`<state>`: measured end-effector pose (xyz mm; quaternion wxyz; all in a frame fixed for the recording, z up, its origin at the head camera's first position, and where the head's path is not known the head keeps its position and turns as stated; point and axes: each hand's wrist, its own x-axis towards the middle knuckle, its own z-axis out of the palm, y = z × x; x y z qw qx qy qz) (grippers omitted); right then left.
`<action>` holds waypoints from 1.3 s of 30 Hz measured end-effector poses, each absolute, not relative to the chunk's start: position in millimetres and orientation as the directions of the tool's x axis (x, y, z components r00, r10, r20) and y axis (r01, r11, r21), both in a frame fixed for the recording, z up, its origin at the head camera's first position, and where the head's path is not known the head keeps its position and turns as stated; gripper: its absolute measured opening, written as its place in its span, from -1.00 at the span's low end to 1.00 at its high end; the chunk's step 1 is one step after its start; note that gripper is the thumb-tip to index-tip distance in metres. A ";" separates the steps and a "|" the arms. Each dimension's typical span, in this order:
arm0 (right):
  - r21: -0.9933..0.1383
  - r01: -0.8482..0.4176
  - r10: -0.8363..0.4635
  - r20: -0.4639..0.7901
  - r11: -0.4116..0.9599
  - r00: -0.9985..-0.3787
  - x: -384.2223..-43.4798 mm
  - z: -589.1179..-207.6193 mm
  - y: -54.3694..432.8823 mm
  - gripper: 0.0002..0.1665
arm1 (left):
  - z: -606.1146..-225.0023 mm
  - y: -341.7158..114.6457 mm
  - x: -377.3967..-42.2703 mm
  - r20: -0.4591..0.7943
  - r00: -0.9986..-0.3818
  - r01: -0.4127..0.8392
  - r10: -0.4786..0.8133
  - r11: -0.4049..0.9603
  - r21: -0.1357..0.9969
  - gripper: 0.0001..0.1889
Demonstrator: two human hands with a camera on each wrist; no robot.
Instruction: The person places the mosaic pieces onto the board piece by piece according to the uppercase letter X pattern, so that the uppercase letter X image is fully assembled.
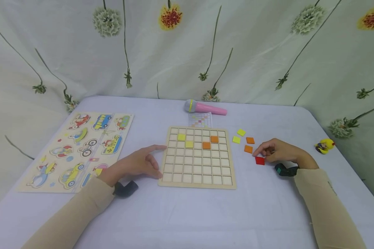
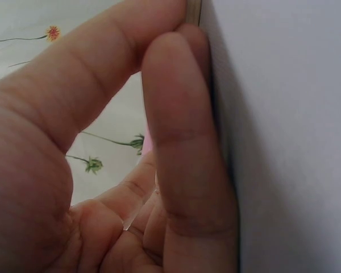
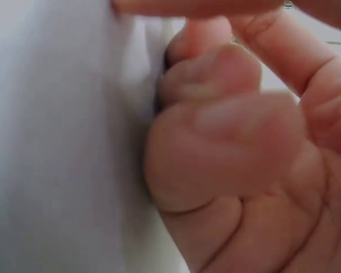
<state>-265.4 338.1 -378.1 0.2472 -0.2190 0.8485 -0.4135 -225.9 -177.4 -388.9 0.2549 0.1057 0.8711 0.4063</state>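
A wooden grid board (image 1: pixel 197 187) lies flat on the table. Two yellow tiles (image 1: pixel 181 137) and two orange tiles (image 1: pixel 206 145) sit in its cells. My left hand (image 1: pixel 140 162) touches the board's left edge, index finger extended higher up and thumb near the bottom corner; the left wrist view shows a fingertip at the wooden edge. To the right of the board, my right hand (image 1: pixel 280 152) has index finger and thumb on either side of a red tile (image 1: pixel 260 160), pinching it at the table. In the right wrist view its other fingers (image 3: pixel 216 148) are curled; the tile is hidden there.
Loose yellow tiles (image 1: pixel 236 139) and orange tiles (image 1: pixel 248 149) lie between board and right hand. Behind the board are a printed pattern card (image 1: pixel 200 119) and a pink toy microphone (image 1: pixel 210 109). A vehicle puzzle board (image 1: pixel 65 148) lies left; a yellow duck toy (image 1: pixel 324 146) stands right.
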 end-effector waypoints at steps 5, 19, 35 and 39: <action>-0.800 -0.184 -0.584 -0.238 0.571 -0.776 -264.7 -377.3 337.6 -0.62 | -388.8 -177.1 -226.0 -0.362 -0.849 -0.030 0.386 0.648 0.761 0.10; -0.792 -0.151 -0.562 -0.271 0.592 -0.782 -263.3 -374.4 331.4 -0.66 | -387.7 -175.3 -225.5 -0.368 -0.852 -0.029 0.373 0.666 0.745 0.09; -0.782 -0.232 -0.545 -0.159 0.578 -0.824 -259.7 -364.9 303.3 -0.72 | -388.1 -177.0 -225.8 -0.359 -0.851 -0.027 0.384 0.650 0.759 0.10; -0.796 -0.271 -0.538 -0.080 0.542 -0.839 -258.2 -364.2 292.4 -0.72 | -389.0 -177.3 -225.9 -0.352 -0.849 -0.020 0.393 0.642 0.766 0.10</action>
